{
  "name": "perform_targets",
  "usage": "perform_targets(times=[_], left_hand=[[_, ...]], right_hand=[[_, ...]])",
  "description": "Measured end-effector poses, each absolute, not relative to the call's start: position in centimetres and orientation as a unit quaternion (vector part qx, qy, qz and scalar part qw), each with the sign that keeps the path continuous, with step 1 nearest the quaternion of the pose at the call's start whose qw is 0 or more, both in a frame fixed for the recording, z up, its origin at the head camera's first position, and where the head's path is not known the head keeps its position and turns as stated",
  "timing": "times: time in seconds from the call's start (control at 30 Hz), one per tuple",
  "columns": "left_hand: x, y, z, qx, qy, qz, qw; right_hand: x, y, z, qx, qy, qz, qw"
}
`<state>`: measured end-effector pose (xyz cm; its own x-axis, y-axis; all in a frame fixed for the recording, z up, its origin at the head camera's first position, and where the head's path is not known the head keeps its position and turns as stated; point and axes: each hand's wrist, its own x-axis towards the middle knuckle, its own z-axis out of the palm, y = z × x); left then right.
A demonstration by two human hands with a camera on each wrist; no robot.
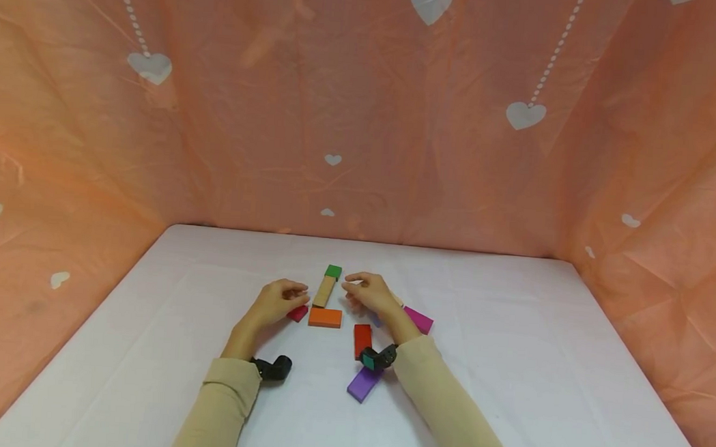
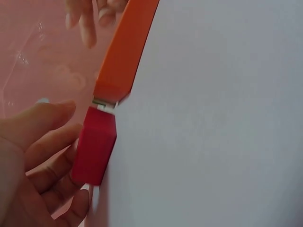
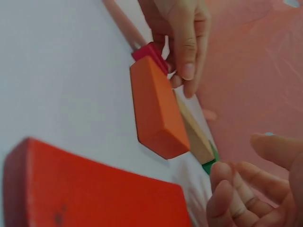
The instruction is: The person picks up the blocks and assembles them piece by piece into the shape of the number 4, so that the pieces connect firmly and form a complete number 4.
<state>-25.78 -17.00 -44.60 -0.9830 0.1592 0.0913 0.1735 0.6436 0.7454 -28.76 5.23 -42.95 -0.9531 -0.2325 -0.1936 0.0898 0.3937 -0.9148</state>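
Observation:
My left hand (image 1: 274, 302) hovers beside a crimson block (image 1: 298, 313), its fingers loosely bent. In the left wrist view the thumb stands apart from that crimson block (image 2: 96, 146), and the fingers overlap its far side. An orange block (image 1: 325, 318) lies end to end with it. Behind the orange one, a bare wooden block (image 1: 324, 292) stretches away to a green block (image 1: 333, 272). Right of these two, my right hand (image 1: 371, 293) is held with bent fingers and nothing between them. In the right wrist view its fingertips come close to the green block (image 3: 211, 160).
A red block (image 1: 362, 338) and a purple block (image 1: 363, 386) lie near the right wrist, partly under its black wrist camera (image 1: 378, 357). A magenta block (image 1: 418, 319) lies right of that forearm. The white table (image 1: 509, 369) ends at orange cloth walls (image 1: 364, 114).

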Motion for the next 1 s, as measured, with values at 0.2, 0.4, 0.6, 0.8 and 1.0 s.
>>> perform_targets(times=[0.2,0.4,0.6,0.8,1.0], left_hand=[[-25.4,-17.9,-44.5,-0.085,-0.897,-0.435,-0.002],[-25.3,-18.4,-44.3,-0.085,-0.894,-0.44,-0.019],[-25.2,-19.0,-44.2,-0.097,-0.89,-0.443,-0.042],[-25.1,-19.6,-44.2,-0.1,-0.881,-0.456,-0.077],[-25.0,-20.2,-44.3,-0.108,-0.866,-0.481,-0.085]], right_hand=[[-27.7,5.9,-42.5,-0.071,0.828,-0.532,0.163],[-26.6,6.3,-42.1,-0.108,0.821,-0.531,0.179],[-25.9,6.4,-42.2,-0.142,0.825,-0.513,0.189],[-25.5,6.3,-42.5,-0.137,0.825,-0.508,0.206],[-25.3,6.1,-42.9,-0.123,0.819,-0.521,0.205]])
